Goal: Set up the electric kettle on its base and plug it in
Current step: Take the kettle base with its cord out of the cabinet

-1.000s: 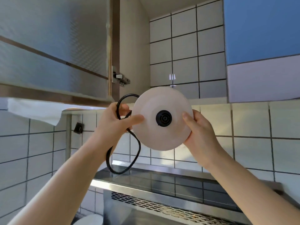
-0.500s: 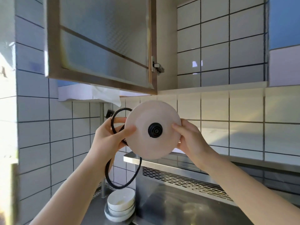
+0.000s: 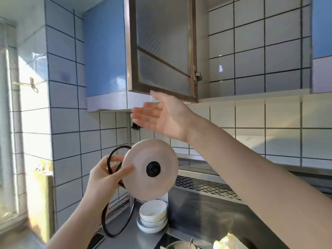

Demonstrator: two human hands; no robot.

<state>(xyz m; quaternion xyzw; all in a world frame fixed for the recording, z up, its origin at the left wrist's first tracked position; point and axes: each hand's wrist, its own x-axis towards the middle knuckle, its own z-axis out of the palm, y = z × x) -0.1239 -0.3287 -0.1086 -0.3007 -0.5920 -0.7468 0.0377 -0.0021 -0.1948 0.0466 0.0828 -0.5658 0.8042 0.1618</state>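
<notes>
My left hand (image 3: 106, 177) grips the round white kettle base (image 3: 142, 184) by its left edge, face tilted toward me, with the black connector (image 3: 153, 168) at its centre. The black power cord (image 3: 117, 225) loops behind my fingers and hangs down toward the counter. My right hand (image 3: 163, 116) is open, palm up, raised just under the lower edge of the open glass cabinet door (image 3: 161, 51). A dark wall socket (image 3: 135, 126) shows on the tiles behind my right fingers. No kettle is in view.
Stacked white bowls (image 3: 152, 217) sit on the steel counter (image 3: 197, 212) below the base. A dark phone (image 3: 96, 240) lies at the counter's front. A steel shelf with a perforated strip (image 3: 206, 186) runs along the tiled wall. A bright window (image 3: 18, 141) is at the left.
My right hand let go of the base and rose, open, to the cabinet door's lower edge. The left hand lowered the base. The view swung right and down, showing more counter.
</notes>
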